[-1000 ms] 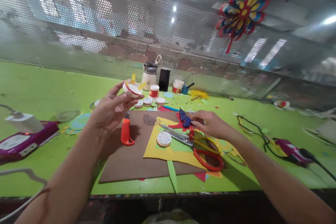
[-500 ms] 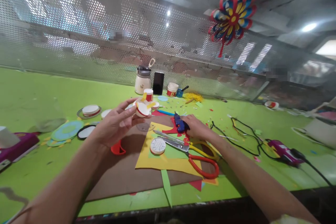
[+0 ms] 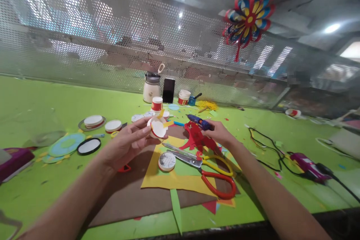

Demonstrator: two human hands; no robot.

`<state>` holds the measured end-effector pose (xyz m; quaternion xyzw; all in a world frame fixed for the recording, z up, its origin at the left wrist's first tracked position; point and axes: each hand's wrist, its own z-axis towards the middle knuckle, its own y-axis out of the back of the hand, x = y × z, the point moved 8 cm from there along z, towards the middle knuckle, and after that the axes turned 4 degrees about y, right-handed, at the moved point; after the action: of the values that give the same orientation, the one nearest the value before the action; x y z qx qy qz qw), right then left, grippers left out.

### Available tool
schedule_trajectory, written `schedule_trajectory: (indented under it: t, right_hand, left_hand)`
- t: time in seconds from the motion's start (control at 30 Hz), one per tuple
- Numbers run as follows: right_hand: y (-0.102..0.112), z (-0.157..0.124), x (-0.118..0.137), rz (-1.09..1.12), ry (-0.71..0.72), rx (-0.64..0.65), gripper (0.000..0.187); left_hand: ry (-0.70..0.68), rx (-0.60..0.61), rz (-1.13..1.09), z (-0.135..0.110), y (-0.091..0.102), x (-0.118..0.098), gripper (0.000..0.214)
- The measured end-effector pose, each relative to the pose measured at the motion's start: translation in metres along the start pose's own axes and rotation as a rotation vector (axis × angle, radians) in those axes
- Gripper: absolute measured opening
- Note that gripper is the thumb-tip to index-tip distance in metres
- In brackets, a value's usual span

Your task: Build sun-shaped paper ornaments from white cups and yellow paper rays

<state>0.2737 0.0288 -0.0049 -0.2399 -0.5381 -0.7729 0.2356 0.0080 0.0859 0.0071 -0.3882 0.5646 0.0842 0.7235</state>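
In the head view, the left hand (image 3: 128, 143) pinches a small round white cup with yellow paper tabs (image 3: 158, 129) above a flat brown board (image 3: 135, 204). The right hand (image 3: 219, 133), fingers curled, grips a dark-blue glue gun (image 3: 199, 121) near red paper cutouts (image 3: 194, 138).

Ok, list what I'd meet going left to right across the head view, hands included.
Purple block at the left edge, black-rimmed disc, left hand holding a round white piece, blue glue gun, right hand, purple box.
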Motion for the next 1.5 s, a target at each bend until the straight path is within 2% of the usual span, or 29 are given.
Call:
schedule_trajectory:
  t: [0.13,0.27,0.37,0.47,0.53,0.67,0.93,1.07,1.2,1.33,1.5]
  right_hand:
    - [-0.002,-0.001,0.002,0.103,-0.015,-0.068,0.020]
    - [0.014,0.001,0.007,0.120,0.028,-0.266,0.032]
    - [0.020,-0.003,0.021,0.167,0.067,-0.325,0.037]
    - [0.019,-0.014,0.040,0.300,0.064,-0.273,0.033]
    - [0.007,-0.022,0.052,0.562,0.017,-0.116,0.030]
    - [-0.001,-0.036,0.074,0.932,-0.017,-0.007,0.021]
    - [-0.010,-0.038,0.079,1.139,-0.070,0.052,0.014]
    - [-0.011,-0.039,0.075,1.118,-0.075,0.032,0.019]
    - [-0.004,-0.046,0.072,0.932,-0.060,0.007,0.020]
    - [0.006,-0.059,0.088,0.660,0.104,0.093,0.020]
    - [0.012,-0.071,0.112,0.431,0.254,0.132,0.029]
  left_hand:
    - [0.019,-0.032,-0.002,-0.001,-0.003,0.001,0.035]
    - [0.039,-0.084,-0.013,-0.003,-0.007,0.000,0.030]
    - [0.039,-0.083,-0.023,-0.003,-0.007,0.001,0.031]
    - [0.043,-0.092,-0.026,-0.003,-0.005,0.003,0.035]
    - [0.051,-0.092,-0.031,-0.003,-0.006,0.004,0.036]
    - [0.058,-0.090,-0.029,-0.004,-0.007,0.006,0.035]
    - [0.047,-0.072,-0.049,0.001,0.001,0.010,0.034]
    - [0.031,-0.073,-0.070,0.001,0.002,0.008,0.034]
    - [0.015,-0.049,-0.061,-0.002,-0.003,0.006,0.040]
    - [-0.047,-0.060,-0.025,-0.007,-0.006,0.000,0.045]
    - [-0.039,-0.091,0.023,-0.010,-0.004,0.003,0.046]
